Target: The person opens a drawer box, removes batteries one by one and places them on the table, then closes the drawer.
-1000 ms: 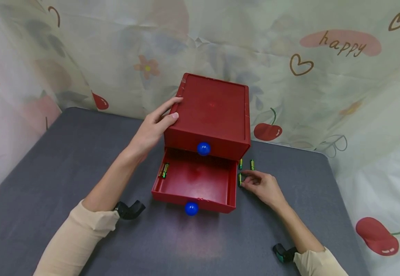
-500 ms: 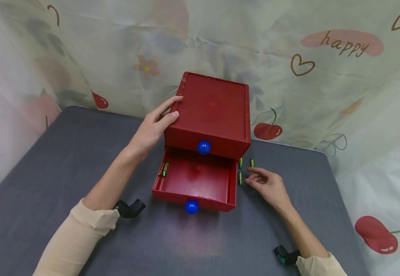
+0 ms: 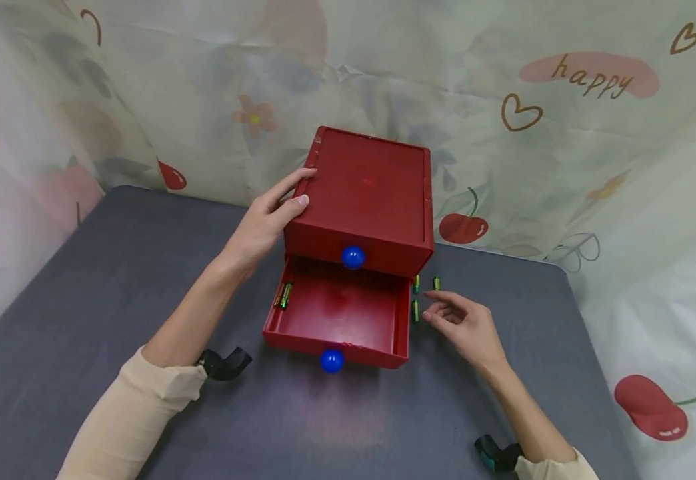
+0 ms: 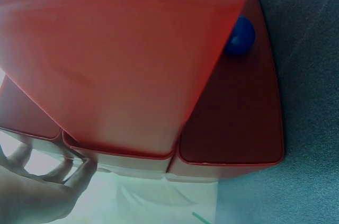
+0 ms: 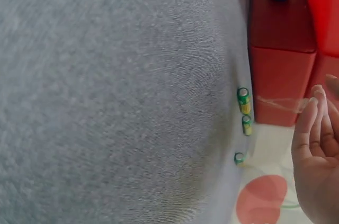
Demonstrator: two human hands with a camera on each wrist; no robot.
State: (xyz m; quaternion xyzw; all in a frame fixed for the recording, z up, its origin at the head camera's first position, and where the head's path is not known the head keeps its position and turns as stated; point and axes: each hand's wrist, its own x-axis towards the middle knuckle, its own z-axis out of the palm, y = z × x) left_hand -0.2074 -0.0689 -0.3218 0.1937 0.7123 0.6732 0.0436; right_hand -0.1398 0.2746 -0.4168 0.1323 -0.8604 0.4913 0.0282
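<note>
A red plastic drawer cabinet (image 3: 369, 183) with blue ball knobs stands in the head view, one drawer (image 3: 342, 313) pulled out. My left hand (image 3: 264, 220) rests on its upper left edge, thumb and forefinger on the top; the other fingers are largely hidden there. Inside the open drawer, a green-and-gold battery (image 3: 286, 295) lies along the left wall. My right hand (image 3: 465, 327) hovers right of the cabinet, fingers loosely bent and holding nothing. Close to its fingertips lies a battery (image 3: 415, 311); a second battery (image 3: 417, 285) and a third battery (image 3: 436, 283) lie farther back.
Beneath the open drawer, the left wrist view shows a closed bottom drawer (image 4: 238, 107) with its own blue knob (image 4: 241, 36). Everything stands on a dark grey table (image 3: 174, 427). A printed curtain (image 3: 204, 80) hangs right behind the cabinet.
My right hand has drawn back slightly to the right from the nearest battery, which stays on the table. My left hand and the drawer keep their places.
</note>
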